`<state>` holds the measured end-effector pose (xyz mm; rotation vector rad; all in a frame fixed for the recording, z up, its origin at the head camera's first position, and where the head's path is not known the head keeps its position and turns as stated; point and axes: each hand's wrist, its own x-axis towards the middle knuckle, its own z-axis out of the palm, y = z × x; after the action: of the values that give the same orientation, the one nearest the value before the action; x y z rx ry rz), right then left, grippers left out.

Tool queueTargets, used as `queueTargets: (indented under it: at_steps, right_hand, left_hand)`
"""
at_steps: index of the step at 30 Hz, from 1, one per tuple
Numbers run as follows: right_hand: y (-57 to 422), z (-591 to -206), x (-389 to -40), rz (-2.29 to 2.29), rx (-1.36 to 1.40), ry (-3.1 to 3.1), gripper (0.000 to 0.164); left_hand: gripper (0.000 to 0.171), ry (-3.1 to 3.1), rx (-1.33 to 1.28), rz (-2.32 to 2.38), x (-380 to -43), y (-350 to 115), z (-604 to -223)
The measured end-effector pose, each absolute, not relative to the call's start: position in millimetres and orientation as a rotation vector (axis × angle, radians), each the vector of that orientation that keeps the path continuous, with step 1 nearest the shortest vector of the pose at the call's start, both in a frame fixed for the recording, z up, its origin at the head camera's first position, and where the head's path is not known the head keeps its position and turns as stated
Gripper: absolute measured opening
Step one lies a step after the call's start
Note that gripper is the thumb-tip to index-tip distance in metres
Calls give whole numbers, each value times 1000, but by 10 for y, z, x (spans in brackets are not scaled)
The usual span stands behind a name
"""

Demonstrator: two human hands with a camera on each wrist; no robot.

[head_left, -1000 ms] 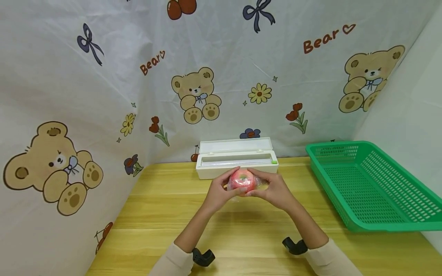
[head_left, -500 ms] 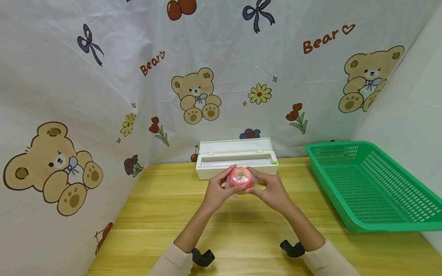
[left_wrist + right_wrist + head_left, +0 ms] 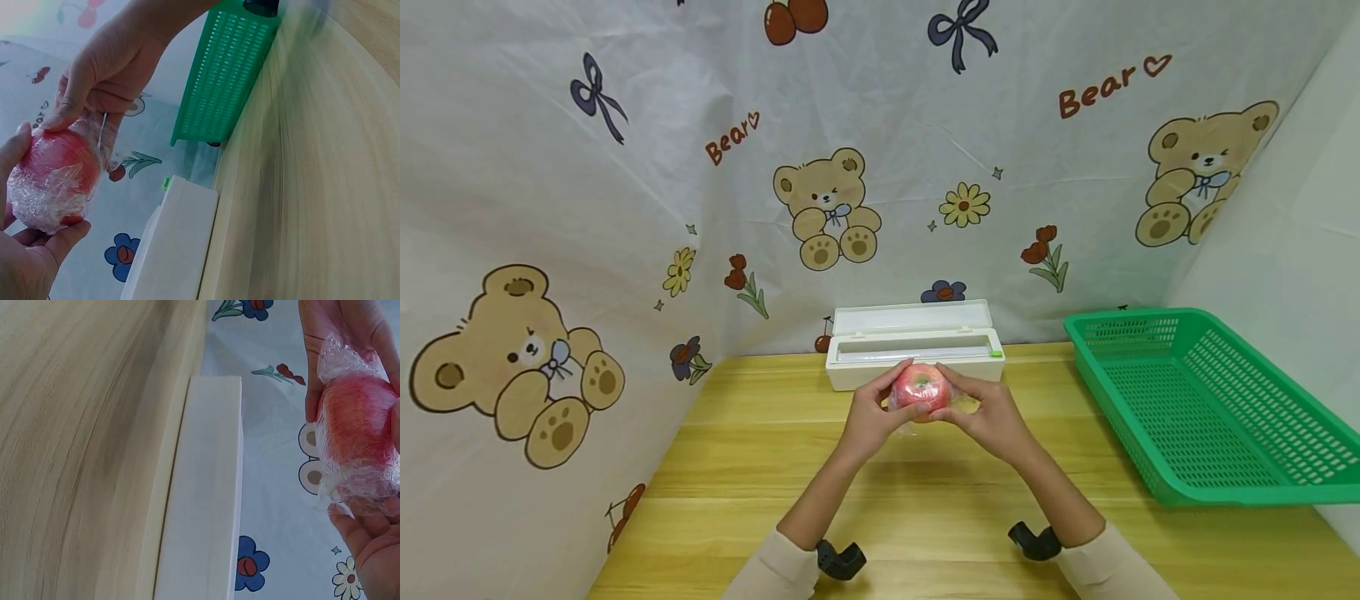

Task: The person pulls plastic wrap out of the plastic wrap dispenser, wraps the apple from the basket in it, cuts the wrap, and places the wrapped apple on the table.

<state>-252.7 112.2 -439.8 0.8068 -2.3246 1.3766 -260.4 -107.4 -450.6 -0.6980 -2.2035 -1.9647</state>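
A red apple (image 3: pixel 921 385) wrapped in clear cling film (image 3: pixel 44 200) is held between both hands, lifted above the table in front of the white box. The left hand (image 3: pixel 868 417) grips the apple's left side, fingertips behind it and thumb at the front. On the opposite side the right hand (image 3: pixel 996 421) holds it the same way, its thumb beside the left thumb. Crumpled film bunches at both ends of the apple, and a gathered tuft (image 3: pixel 344 359) shows near the left palm in the right wrist view. The stem hollow faces up.
A white cling film dispenser (image 3: pixel 847 379) stands open against the back curtain, with a roll inside and a green slider (image 3: pixel 996 353) at its right end. A green perforated basket (image 3: pixel 1116 408) sits on the right of the wooden table (image 3: pixel 737 467).
The apple and both hands have shifted slightly left and up since one second ago, the right forearm moving inward. Over the last half second they stay nearly still.
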Motion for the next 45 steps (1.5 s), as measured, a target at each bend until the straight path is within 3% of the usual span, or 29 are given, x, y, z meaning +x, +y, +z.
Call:
queueTargets:
  at_steps: [4,13,23,33,40,45]
  right_hand:
    - [1148,-4403,-2539,1450,803,-2363,65]
    - [1188,-4371,-2561,1777,775,-2374,48]
    - [1125,-4387,-2550,1886,796,-2268,58]
    - [1070,-4429,-2509,1629,698,-2285,24]
    - [1117,-4391,-2512,1516,721,-2336,61]
    - [1148,-4380,-2530,1542,860,-2320,78]
  left_hand:
    - [71,-2185,-693,-1995,-2608,-1088,-4509]
    - [73,-2156,-720,-2003,-2603,-1083,-4484]
    - [70,-2108,-692,-2006,-2619,-1083,-4486]
    - [69,-2127,-688,-2005,-2600,-1063,-4482]
    - [63,-2162,-739,-2008,-2630,-1110,-4487]
    - [59,-2179,-776,-2047,-2651,-1119,-4483]
